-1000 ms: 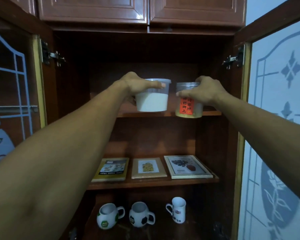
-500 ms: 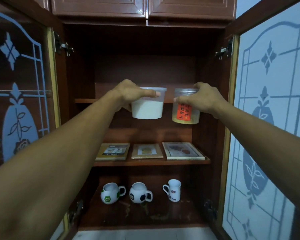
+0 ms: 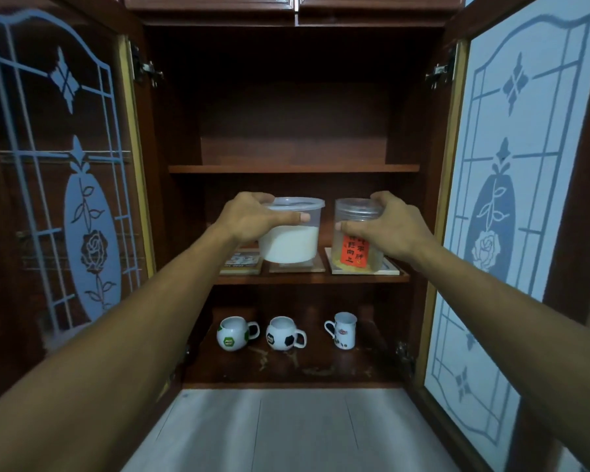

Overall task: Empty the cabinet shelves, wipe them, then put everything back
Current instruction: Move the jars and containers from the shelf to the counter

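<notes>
Gripping two containers at once looks sketchy to me. The left hand [image 3: 252, 218] has its fingers [image 3: 293, 218] curled over the rim of the white tub [image 3: 292, 245], thumb across the front. The right hand [image 3: 392, 226] wraps its fingers [image 3: 348, 228] round the top of the labelled jar [image 3: 355, 253]. Both are held only up by the lids, with the full weight hanging below the fingers. If a lid pops or the soft plastic flexes, down it goes.
— shelfwatcher

Agreed. The tub and jar also sit just beside each other between the two thumbs, so one knock could loosen a grip. Right under the fingers are the framed pictures [image 3: 390, 268] on the middle shelf [image 3: 314, 279], and lower down are the mugs [image 3: 283, 337]. A dropped jar probably hits one of those or the floor [image 3: 286, 430]. The top shelf [image 3: 293, 168], above the fingers, looks bare, so I'd guess the emptying has only started.
— tidy_tom

What can't you make out?
— shelfwatcher

Plenty. The fingers round the back of both containers are hidden, so I can't judge how secure either hold is. I can't tell if the white stuff is powder or liquid, and the red label's characters are too blurry to read. The pictures are half covered. No desk in view either, so where these two will be set down is anyone's guess.
— tidy_tom
</notes>
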`<state>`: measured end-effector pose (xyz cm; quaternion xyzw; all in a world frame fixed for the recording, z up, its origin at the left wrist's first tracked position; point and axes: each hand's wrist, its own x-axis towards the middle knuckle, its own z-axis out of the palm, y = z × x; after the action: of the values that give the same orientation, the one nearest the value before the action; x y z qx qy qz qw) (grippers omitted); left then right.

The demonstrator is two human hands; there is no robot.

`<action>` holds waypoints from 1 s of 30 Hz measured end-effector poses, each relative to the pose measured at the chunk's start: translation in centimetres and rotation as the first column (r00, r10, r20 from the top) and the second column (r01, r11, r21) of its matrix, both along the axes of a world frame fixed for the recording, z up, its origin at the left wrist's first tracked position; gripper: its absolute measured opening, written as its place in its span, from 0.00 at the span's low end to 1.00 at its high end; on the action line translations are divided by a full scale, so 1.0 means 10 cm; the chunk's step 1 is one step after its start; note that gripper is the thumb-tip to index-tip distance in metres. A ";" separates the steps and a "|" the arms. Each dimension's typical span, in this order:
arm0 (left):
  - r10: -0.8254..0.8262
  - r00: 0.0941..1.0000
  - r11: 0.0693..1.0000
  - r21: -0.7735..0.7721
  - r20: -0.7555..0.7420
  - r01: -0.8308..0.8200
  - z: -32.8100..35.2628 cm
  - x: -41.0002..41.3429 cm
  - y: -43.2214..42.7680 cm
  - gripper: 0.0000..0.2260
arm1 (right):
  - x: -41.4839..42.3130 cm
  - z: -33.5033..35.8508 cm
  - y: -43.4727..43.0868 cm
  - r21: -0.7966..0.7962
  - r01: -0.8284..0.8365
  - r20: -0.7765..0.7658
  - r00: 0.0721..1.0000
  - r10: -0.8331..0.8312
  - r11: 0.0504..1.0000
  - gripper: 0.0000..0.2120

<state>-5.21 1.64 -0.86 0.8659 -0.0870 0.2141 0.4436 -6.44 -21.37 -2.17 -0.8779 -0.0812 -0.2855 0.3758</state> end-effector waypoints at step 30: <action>-0.050 0.998 0.997 0.057 0.024 0.049 -1.21 -1.32 0.64 0.32 | -1.31 -1.25 0.53 0.044 0.037 -0.126 0.992 -0.031 0.998 0.42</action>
<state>-18.42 8.01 -12.99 0.8729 -0.1201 0.2115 0.4229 -19.58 -16.02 -14.64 -0.8863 -0.0360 -0.2379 0.3957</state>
